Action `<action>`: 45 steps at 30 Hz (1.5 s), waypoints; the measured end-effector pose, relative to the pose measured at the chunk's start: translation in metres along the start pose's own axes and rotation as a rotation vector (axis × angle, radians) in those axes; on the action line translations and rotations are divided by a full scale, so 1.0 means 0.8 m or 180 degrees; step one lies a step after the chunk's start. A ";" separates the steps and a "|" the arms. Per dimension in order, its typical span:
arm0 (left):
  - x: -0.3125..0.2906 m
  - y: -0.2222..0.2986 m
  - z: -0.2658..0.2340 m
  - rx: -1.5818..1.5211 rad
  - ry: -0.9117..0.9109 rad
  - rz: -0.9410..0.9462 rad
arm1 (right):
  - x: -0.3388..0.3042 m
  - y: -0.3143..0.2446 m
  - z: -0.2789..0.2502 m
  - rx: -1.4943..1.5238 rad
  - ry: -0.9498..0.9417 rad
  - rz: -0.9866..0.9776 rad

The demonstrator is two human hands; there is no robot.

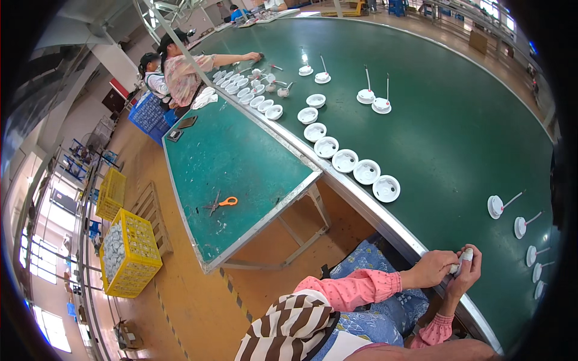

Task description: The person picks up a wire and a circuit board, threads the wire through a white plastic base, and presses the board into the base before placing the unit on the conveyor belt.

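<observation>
At the near right edge of the green belt, my left hand and my right hand are closed together. Between their fingertips sits a small whitish piece, mostly covered, so its exact kind does not show. A white patch on the right hand's fingers may be a wrap or part of that piece. Pink dotted sleeves cover my forearms. Nearest on the belt stand white round parts with thin stems, several in a line to the right. A curved row of white round dishes with holes lies to the left.
A metal rail borders the belt. A green side table carries orange-handled scissors and a phone. Yellow crates stand on the floor. At far left a co-worker reaches over the belt toward more white parts.
</observation>
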State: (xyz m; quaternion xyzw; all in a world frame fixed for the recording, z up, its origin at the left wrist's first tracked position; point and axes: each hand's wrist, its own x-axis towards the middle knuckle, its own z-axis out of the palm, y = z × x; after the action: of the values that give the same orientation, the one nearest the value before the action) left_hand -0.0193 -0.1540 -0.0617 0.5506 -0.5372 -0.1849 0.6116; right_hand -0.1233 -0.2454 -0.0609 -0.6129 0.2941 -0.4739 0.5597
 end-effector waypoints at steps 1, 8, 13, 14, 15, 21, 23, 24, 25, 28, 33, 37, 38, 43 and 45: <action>0.000 0.001 -0.001 0.0004 -0.0001 0.0007 | 0.000 0.000 0.000 -0.0034 -0.0020 0.0014; -0.002 -0.002 0.001 0.0008 -0.0009 -0.0005 | -0.002 0.000 -0.001 -0.0102 -0.0037 -0.0043; -0.003 -0.003 -0.001 -0.0022 -0.0059 -0.0032 | -0.003 0.000 0.001 -0.0142 -0.0026 -0.0020; -0.003 -0.003 -0.001 -0.0025 -0.0055 -0.0012 | -0.003 0.000 0.001 -0.0139 -0.0030 -0.0014; -0.003 -0.003 -0.001 -0.0020 -0.0051 -0.0020 | -0.003 0.000 0.001 -0.0144 -0.0024 -0.0012; -0.001 -0.002 -0.002 0.0047 -0.0047 -0.0030 | -0.001 -0.003 0.003 -0.0170 0.0005 -0.0007; 0.000 -0.002 -0.002 0.0053 0.0011 0.0016 | -0.001 -0.002 0.004 -0.0169 -0.0013 -0.0026; 0.000 -0.002 -0.003 0.0052 0.0010 0.0021 | -0.001 -0.003 0.005 -0.0137 0.0011 -0.0038; 0.001 -0.001 -0.004 0.0052 0.0007 0.0032 | 0.000 -0.004 0.006 -0.0104 0.0033 -0.0053; 0.003 -0.002 -0.004 0.0060 0.0020 0.0048 | 0.002 -0.001 0.006 -0.0131 0.0025 -0.0075; 0.000 -0.005 -0.004 0.0083 0.0050 0.0023 | 0.004 -0.004 0.006 -0.0105 -0.0106 -0.0038; -0.010 0.009 -0.013 -0.0303 -0.0058 -0.0239 | -0.005 -0.019 0.009 -0.0202 -0.0362 -0.0023; -0.011 0.014 -0.017 -0.0468 -0.0172 -0.0421 | -0.007 -0.025 0.009 -0.0199 -0.0356 -0.0025; -0.013 0.026 -0.010 -0.0724 -0.0472 -0.0331 | -0.029 -0.053 -0.016 -0.0558 -0.0285 -0.0005; -0.019 0.022 -0.005 -0.0543 -0.0334 -0.0171 | -0.035 -0.056 -0.008 -0.0351 -0.0149 0.0286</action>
State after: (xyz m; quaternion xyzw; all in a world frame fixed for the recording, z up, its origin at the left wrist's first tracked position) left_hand -0.0275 -0.1337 -0.0522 0.5002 -0.5359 -0.2749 0.6221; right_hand -0.1476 -0.2139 -0.0252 -0.6399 0.3338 -0.4169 0.5525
